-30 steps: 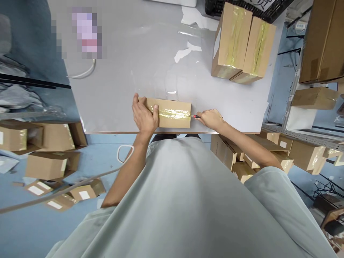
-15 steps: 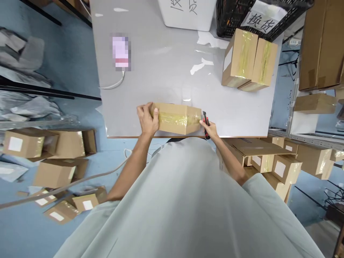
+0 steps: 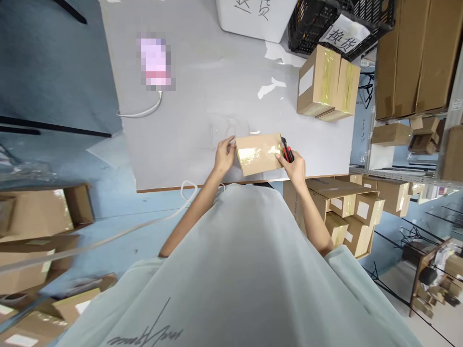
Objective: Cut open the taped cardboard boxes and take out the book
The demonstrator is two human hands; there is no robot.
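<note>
A small brown cardboard box (image 3: 258, 154) sealed with clear tape is held tilted just above the near edge of the grey table (image 3: 202, 115). My left hand (image 3: 224, 156) grips its left end. My right hand (image 3: 293, 166) presses against its right end while also holding a red and black utility knife (image 3: 286, 149), which lies along the box's right edge.
Two taped cardboard boxes (image 3: 327, 84) stand at the table's far right, with a black crate (image 3: 340, 21) and a white container (image 3: 255, 17) behind them. A white cable (image 3: 142, 113) lies at the table's left. Many cartons sit on the floor and shelves on both sides.
The knife came off the box's taped seam and now rests along its right end. Both hands lifted and turned the box, which shows a shorter face now.
</note>
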